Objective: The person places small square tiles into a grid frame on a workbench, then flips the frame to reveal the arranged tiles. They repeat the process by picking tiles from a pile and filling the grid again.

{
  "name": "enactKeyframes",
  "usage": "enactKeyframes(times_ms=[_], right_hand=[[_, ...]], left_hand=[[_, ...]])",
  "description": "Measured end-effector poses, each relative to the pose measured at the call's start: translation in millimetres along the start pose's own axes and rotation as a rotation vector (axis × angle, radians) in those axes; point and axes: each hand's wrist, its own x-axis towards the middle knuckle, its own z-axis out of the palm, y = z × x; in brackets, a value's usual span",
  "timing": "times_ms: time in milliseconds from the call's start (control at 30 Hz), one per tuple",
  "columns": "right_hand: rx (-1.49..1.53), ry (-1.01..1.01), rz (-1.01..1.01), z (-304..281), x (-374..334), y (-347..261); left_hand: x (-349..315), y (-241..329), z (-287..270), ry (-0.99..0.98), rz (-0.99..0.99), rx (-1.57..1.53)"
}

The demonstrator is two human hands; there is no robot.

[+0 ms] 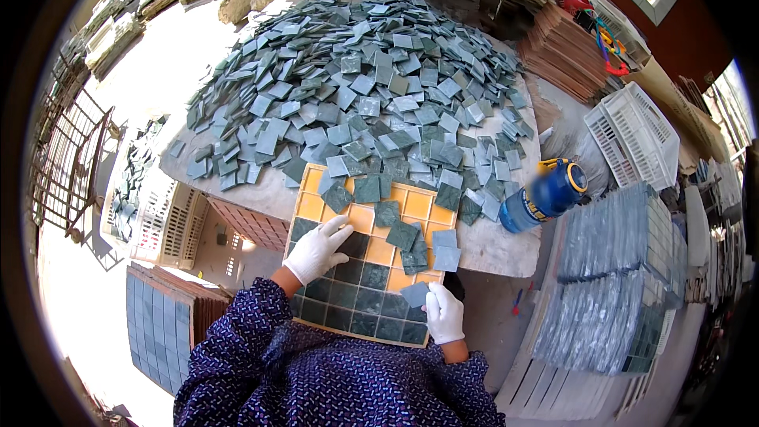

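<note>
An orange-yellow gridded tray [382,251] leans between my body and the table edge. Dark green square stone tiles [342,294] fill its nearer rows and part of its left side, while several loose tiles [387,213] lie askew over the far cells. My left hand [318,253], in a white glove, rests on the tray's left part with its fingers apart, touching the dark tiles. In my gloved right hand [445,315] a grey-blue stone tile [415,294] is pinched by one edge, above the tray's right side. Two paler tiles [446,249] overlap the tray's right edge.
A large heap of tiles [364,87] covers most of the table [494,251]. At its right edge a blue bottle [544,196] stands tilted in view. Wrapped tile stacks [605,269] and white crates [632,134] are on the right; tiled sheets [158,328] stand at lower left.
</note>
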Motion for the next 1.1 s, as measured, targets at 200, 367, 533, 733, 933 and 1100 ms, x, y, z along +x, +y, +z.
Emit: enactKeyframes(times_ms=[200,367,533,733,933,1100], right_hand=[[-0.033,-0.064,-0.052,20,13,-29],[0.073,-0.116,-0.109,67,67,-35],[-0.170,-0.141,-0.328,92,101,-51],[-0.425,-0.204,-0.318,105,101,-59],[-0.367,-0.133,-0.595,99,87,-55],[-0.476,-0.239,-0.626,96,56,-47]], left_hand=[[13,12,-2,-0.006,-0.037,0.012],[-7,3,11,0.348,-0.276,-0.309],[-50,3,-8,0.601,-0.656,-1.050],[-97,8,-5,0.554,-0.770,-1.048],[-107,19,7,0.524,-0.780,-1.088],[-99,24,6,0.487,-0.747,-1.008]])
